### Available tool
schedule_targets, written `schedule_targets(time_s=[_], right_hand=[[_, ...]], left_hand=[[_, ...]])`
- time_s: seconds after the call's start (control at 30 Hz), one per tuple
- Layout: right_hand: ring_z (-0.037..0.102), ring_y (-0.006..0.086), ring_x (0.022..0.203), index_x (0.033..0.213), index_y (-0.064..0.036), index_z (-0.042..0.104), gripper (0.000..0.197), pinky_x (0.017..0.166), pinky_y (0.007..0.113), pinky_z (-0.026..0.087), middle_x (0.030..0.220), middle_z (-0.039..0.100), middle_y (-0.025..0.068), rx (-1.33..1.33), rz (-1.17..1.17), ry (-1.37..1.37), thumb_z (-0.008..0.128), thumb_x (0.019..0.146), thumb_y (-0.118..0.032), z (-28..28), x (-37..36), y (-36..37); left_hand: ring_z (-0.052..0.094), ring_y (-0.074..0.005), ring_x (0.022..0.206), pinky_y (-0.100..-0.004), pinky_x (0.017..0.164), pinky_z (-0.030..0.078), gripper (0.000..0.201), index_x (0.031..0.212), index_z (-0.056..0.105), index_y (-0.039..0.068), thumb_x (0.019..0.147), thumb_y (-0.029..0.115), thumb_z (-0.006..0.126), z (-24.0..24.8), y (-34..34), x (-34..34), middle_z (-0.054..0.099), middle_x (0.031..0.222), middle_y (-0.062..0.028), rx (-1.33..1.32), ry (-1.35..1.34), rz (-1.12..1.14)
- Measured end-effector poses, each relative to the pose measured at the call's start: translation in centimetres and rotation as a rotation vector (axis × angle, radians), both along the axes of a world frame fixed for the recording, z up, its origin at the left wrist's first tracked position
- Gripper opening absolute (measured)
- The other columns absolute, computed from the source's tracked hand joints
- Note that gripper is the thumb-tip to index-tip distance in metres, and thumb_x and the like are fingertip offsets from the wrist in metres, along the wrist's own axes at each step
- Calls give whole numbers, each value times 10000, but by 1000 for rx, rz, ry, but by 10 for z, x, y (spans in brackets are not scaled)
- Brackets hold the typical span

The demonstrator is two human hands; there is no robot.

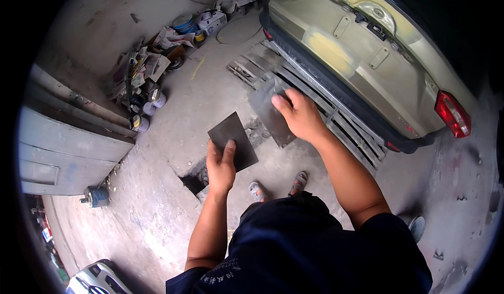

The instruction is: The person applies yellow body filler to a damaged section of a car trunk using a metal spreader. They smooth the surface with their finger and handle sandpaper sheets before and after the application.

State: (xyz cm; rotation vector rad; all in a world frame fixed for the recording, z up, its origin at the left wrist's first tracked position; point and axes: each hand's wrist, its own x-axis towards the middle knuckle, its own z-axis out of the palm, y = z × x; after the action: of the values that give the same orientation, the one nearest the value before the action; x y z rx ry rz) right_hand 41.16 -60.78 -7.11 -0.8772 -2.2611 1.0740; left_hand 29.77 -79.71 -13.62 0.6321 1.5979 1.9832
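Observation:
My left hand (221, 169) is closed on a dark, stiff rectangular sheet (237, 132) that looks like sandpaper. Its thumb lies on top, and the other fingers are mostly hidden under the sheet. To the right and a little farther off, my right hand (304, 116) pinches a larger grey sheet (266, 105), with thumb and bent fingers over its right edge. This one looks partly see-through and is smeared by motion, so its kind is unclear. The two sheets are apart, both held in the air over the floor in front of my body.
A car's rear end (357, 57) with a pale yellow patch stands at the far right above wooden pallets (346, 136). Near my feet is a hole (197, 180) in the concrete floor. Cans and papers (152, 65) line the left wall; a blue can (96, 196) stands by grey panels (68, 157).

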Motion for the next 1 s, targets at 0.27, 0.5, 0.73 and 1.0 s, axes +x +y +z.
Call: schedule_targets(time_s=[0.27,0.5,0.73,1.0], right_hand=[[622,419,757,883,-25,552,409,630,462,479,768,631,220,19,220,-175,585,887,-433,-46,31,-35],[616,411,678,843,-37,555,338,593,472,480,689,621,197,181,372,-300,653,840,-361,-50,54,-28],[607,409,644,821,-57,559,365,584,492,470,645,605,194,169,406,-254,623,839,-415,-74,103,36],[607,405,693,839,-41,549,391,615,495,454,682,604,198,-5,353,-175,575,881,-429,-95,179,154]], left_hand=[[431,-60,548,-235,494,324,448,766,551,26,1011,373,410,-11,-32,-52,516,615,-11,-212,-167,-244],[538,-75,793,-218,679,452,267,1142,542,7,916,124,624,10,34,-10,586,967,-33,-217,88,-608],[498,-36,686,-201,618,423,118,852,642,-2,907,101,635,-6,103,28,598,755,37,-431,92,-547],[424,-26,616,-209,547,381,202,782,627,30,914,182,639,-34,200,110,535,670,66,-572,145,-524]])
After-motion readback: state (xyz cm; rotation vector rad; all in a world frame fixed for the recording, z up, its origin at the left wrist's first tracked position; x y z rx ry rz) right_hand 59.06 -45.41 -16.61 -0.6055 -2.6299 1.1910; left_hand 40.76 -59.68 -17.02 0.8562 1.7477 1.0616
